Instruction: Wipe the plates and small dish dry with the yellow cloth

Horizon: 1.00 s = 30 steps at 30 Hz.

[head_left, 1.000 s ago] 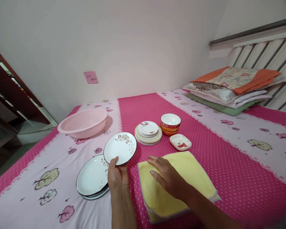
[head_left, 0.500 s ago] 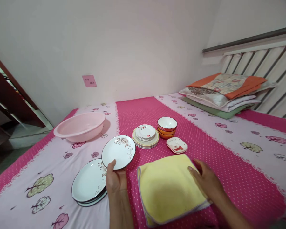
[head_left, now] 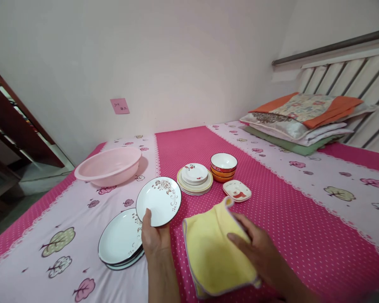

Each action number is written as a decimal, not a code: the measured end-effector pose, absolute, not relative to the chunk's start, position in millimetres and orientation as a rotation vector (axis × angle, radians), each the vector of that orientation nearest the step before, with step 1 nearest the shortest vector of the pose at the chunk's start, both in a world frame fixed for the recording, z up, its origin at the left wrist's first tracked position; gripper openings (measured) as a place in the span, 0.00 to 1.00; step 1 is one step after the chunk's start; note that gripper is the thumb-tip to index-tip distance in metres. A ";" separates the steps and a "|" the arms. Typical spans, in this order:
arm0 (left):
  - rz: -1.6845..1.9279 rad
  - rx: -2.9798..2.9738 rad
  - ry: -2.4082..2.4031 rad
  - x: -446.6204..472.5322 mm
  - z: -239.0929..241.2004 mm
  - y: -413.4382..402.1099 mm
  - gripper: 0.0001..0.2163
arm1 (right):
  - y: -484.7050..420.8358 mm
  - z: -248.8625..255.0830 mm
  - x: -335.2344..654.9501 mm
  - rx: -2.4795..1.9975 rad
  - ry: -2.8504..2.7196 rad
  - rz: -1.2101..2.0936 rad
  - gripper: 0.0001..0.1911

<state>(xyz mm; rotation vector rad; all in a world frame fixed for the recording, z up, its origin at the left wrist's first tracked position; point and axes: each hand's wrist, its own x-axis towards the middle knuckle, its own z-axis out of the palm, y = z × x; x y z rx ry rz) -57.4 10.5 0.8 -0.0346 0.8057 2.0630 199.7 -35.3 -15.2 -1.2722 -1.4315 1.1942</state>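
Note:
My left hand (head_left: 154,240) grips the near rim of a white plate with a brown flower pattern (head_left: 159,200), held tilted above the bed. Just left of it lies a stack of similar white plates (head_left: 120,237). My right hand (head_left: 259,250) rests on a yellow cloth (head_left: 210,248) and has gathered its right edge, with the fingers closed on the fabric. The cloth's far corner is lifted and folded inward.
On the pink bedsheet (head_left: 287,210) sit a pink basin (head_left: 109,165), a stack of small plates (head_left: 195,179), stacked orange and red bowls (head_left: 223,166) and a small rectangular dish (head_left: 236,190). Folded bedding and pillows (head_left: 303,120) lie at the back right by the headboard.
My right hand slid from the cloth's left side to its right edge, then pulled that edge inward, bunching the cloth. The left hand kept holding the flowered plate.

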 end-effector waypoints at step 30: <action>1.984 0.017 0.665 -47.6 12.2 3.2 0.19 | 3.0 40.2 209.7 -1.398 -1.022 1.143 0.39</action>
